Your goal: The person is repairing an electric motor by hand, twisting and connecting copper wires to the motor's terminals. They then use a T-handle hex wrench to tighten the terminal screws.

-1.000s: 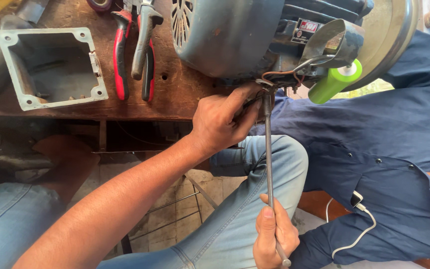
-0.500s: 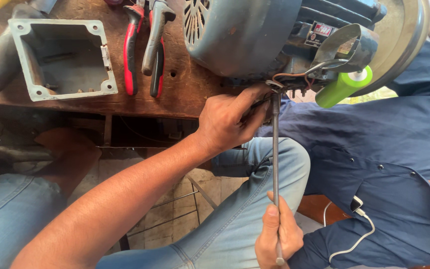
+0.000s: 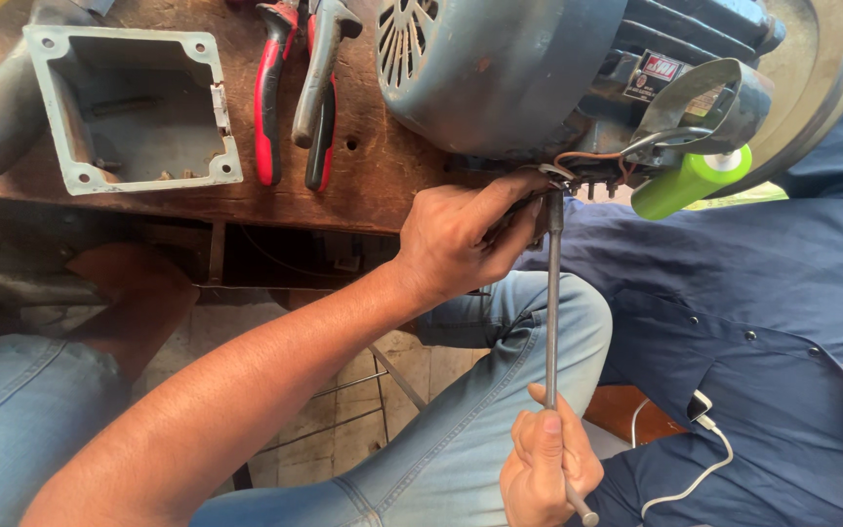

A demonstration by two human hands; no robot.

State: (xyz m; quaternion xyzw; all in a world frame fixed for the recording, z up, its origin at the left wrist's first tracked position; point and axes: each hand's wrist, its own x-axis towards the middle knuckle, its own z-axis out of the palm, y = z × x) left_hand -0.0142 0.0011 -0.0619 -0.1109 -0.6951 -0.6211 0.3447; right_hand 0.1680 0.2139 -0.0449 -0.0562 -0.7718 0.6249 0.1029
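A grey-blue electric motor lies on a worn wooden bench. Its open terminal area with brown wires faces me. My left hand reaches up from the lower left and pinches the top end of a long metal nut driver right at the terminals. My right hand is closed around the driver's lower end, near the bottom edge. The shaft stands almost upright between the two hands. A green cylinder sticks out beside the terminals, under a metal bracket.
A grey metal terminal box lies open on the bench at the left. Red-handled pliers and a second red-handled tool lie beside it. A dark blue shirt with a white cable fills the right; jeans-clad legs are below.
The view has drifted, so bench and motor sit slightly lower and further right in frame. The driver now stands a little more upright. Both hands keep their grip.
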